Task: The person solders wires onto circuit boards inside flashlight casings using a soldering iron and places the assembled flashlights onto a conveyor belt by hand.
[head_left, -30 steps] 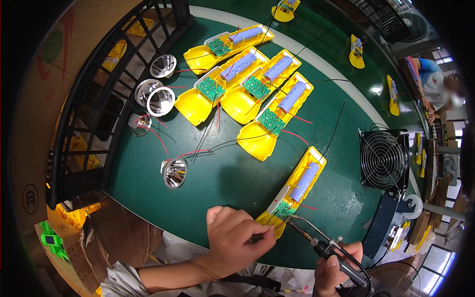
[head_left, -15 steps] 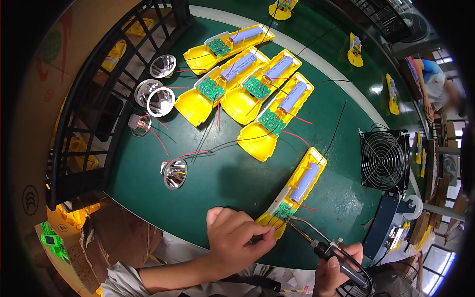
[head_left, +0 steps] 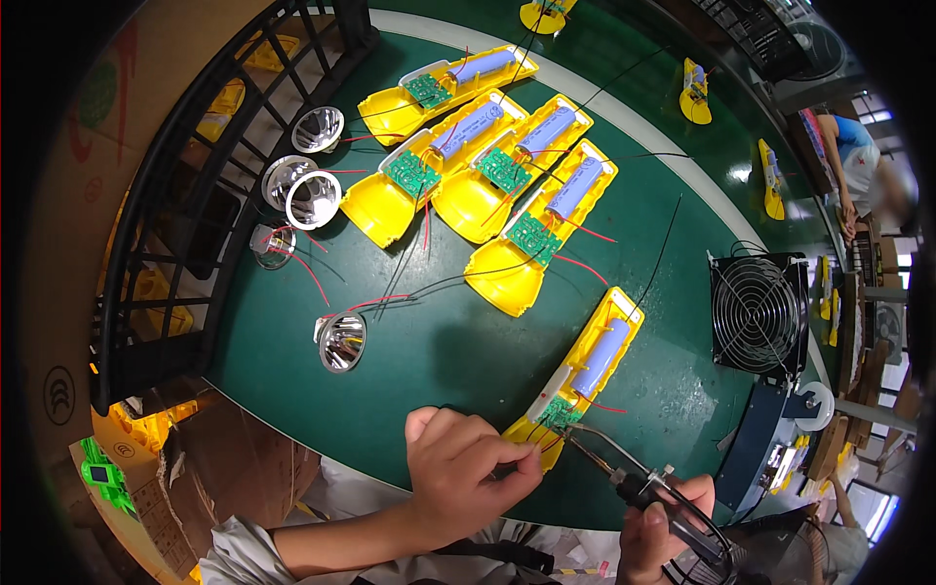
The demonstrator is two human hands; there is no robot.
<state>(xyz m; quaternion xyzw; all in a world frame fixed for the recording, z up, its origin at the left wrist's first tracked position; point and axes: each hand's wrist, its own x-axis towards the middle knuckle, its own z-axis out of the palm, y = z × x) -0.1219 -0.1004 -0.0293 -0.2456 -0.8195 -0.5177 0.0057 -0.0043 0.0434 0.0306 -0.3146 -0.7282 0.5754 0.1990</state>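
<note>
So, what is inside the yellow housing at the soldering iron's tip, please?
The yellow housing holds a purple cell and green circuit board, a red wire trailing out. The left hand hides part of the near end; anything beneath the board is covered.

Beside the left fingers point(head_left: 499, 452), a glossy plastic housing point(head_left: 577, 363) is shining; a mirror-smooth, seemingly metal reflector point(head_left: 342, 341) is gleaming beyond.
</note>
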